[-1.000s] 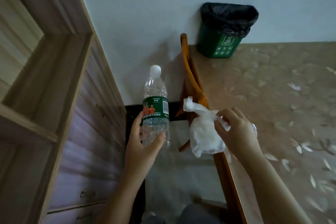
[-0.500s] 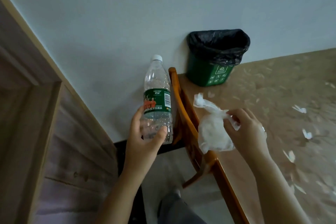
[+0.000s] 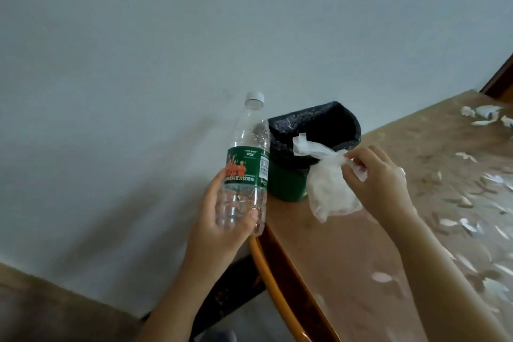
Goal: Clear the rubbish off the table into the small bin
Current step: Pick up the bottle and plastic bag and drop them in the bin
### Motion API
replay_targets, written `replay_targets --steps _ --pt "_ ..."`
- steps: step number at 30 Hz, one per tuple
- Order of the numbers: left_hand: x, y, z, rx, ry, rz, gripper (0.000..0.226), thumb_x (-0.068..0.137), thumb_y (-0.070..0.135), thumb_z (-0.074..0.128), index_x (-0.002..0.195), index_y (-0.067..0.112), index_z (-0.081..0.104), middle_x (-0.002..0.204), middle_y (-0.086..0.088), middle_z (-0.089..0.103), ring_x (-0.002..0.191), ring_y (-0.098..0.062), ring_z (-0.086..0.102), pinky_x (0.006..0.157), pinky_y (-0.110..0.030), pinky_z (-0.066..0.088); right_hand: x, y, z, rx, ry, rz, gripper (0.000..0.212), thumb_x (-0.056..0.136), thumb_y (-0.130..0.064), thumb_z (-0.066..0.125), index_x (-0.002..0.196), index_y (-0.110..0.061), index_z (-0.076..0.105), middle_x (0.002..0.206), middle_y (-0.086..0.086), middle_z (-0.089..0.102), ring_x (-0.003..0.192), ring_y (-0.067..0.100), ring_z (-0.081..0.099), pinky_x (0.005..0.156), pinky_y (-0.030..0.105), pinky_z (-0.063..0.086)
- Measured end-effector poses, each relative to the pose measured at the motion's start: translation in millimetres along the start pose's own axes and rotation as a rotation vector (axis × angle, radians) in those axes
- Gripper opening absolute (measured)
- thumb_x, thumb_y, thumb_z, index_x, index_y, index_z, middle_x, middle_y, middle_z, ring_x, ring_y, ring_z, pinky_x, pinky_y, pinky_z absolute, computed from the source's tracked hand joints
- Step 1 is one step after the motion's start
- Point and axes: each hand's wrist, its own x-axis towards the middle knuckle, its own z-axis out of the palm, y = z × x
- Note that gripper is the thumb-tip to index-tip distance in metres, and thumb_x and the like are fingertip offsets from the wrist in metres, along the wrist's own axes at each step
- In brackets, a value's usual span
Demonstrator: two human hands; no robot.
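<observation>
My left hand (image 3: 222, 228) grips the lower half of an empty clear plastic bottle (image 3: 245, 164) with a green label and white cap, held upright just left of the table's corner. My right hand (image 3: 377, 180) pinches the knotted top of a small white plastic bag (image 3: 330, 194), which hangs above the table right in front of the bin. The small green bin (image 3: 288, 183), lined with a black bag (image 3: 313, 125), stands at the table's back corner against the wall, partly hidden by the bottle and the white bag.
The table (image 3: 361, 272) has a beige flower-patterned cover and an orange wooden edge (image 3: 266, 264). Some crumpled white scraps (image 3: 483, 115) lie at its far right. A pale wall fills the background; a wooden surface (image 3: 41, 311) shows at lower left.
The view has swung up and right. Both hands have carried the bottle and the white bag closer to the bin; the bag now overlaps the bin's front.
</observation>
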Motion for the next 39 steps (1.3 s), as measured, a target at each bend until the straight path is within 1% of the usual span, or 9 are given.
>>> replay_targets --steps 7,9,11,14,17,24,28,33,39 --pt "87.3 5.9 -13.7 0.025 -0.099 0.096 0.060 0.067 0.032 0.066 0.116 0.052 0.036 0.114 0.014 0.055 0.097 0.006 0.058 0.066 -0.007 0.047 85.0 -5.4 23.8 -0.050 0.061 0.063 0.015 0.082 -0.009 0.060 0.096 -0.007 0.064 0.093 0.010 0.060 0.066 0.021 0.051 0.054 0.019 0.024" --pt "102.0 2.5 -15.3 0.071 -0.105 0.121 0.064 0.068 0.032 0.065 0.118 0.055 0.032 0.116 0.013 0.053 0.100 0.007 0.055 0.069 -0.006 0.046 104.1 -4.5 33.6 -0.071 0.056 0.075 0.016 0.084 -0.012 0.057 0.098 -0.006 0.062 0.096 0.009 0.058 0.067 0.019 0.049 0.060 -0.001 0.025" --pt "112.4 -0.2 -15.8 0.104 -0.121 0.138 0.068 0.066 0.039 0.065 0.122 0.056 0.030 0.119 0.012 0.052 0.103 0.006 0.053 0.073 -0.008 0.047 118.6 -1.0 44.7 -0.077 0.062 0.106 0.017 0.086 -0.014 0.056 0.100 -0.006 0.062 0.098 0.009 0.058 0.070 0.017 0.047 0.061 -0.006 0.021" --pt "124.6 -2.7 -14.6 0.121 -0.151 0.161 0.073 0.063 0.044 0.064 0.128 0.051 0.030 0.121 0.009 0.053 0.104 0.004 0.054 0.075 -0.010 0.049 129.1 8.5 62.5 -0.084 0.037 0.166 0.020 0.087 -0.015 0.055 0.104 -0.006 0.061 0.103 0.011 0.059 0.084 0.024 0.053 0.058 0.018 0.024" --pt "136.1 -1.4 -9.2 0.132 -0.174 0.191 0.073 0.061 0.048 0.062 0.126 0.053 0.030 0.120 0.008 0.054 0.102 0.004 0.055 0.075 -0.010 0.049 128.1 17.7 70.7 -0.088 -0.051 0.145 0.026 0.086 -0.017 0.057 0.110 -0.007 0.058 0.108 0.012 0.058 0.096 0.025 0.052 0.070 0.026 0.033" --pt "160.8 -1.2 21.3 0.206 -0.269 0.236 0.076 0.064 0.046 0.064 0.132 0.048 0.029 0.121 0.008 0.051 0.102 0.002 0.055 0.075 -0.010 0.049 92.0 28.8 43.2 -0.105 0.007 0.184 0.029 0.086 -0.021 0.058 0.113 -0.011 0.057 0.111 0.008 0.059 0.106 0.024 0.050 0.074 0.028 0.039" --pt "182.4 -7.6 45.3 0.335 -0.395 0.277 0.077 0.074 0.033 0.070 0.137 0.043 0.027 0.124 0.005 0.047 0.108 -0.007 0.053 0.083 -0.022 0.050 60.4 37.6 30.3 -0.146 0.059 0.269 0.027 0.081 -0.019 0.063 0.107 -0.009 0.061 0.104 0.009 0.062 0.103 0.029 0.052 0.077 0.036 0.043" --pt "212.2 -13.6 62.5 0.605 -0.447 0.290 0.061 0.072 0.039 0.069 0.128 0.035 0.047 0.115 -0.001 0.058 0.096 -0.016 0.058 0.083 -0.037 0.052 24.5 47.8 25.2 -0.155 0.062 0.382 0.027 0.082 -0.018 0.063 0.107 -0.010 0.062 0.108 0.009 0.061 0.104 0.028 0.051 0.082 0.036 0.042" --pt "222.9 -13.4 82.2 0.692 -0.432 0.319 0.053 0.076 0.032 0.070 0.124 0.022 0.053 0.118 -0.006 0.056 0.100 -0.021 0.055 0.087 -0.032 0.044 3.8 46.4 25.4 -0.130 0.056 0.433 0.028 0.083 -0.017 0.062 0.110 -0.010 0.061 0.111 0.007 0.060 0.108 0.027 0.049 0.087 0.036 0.041"
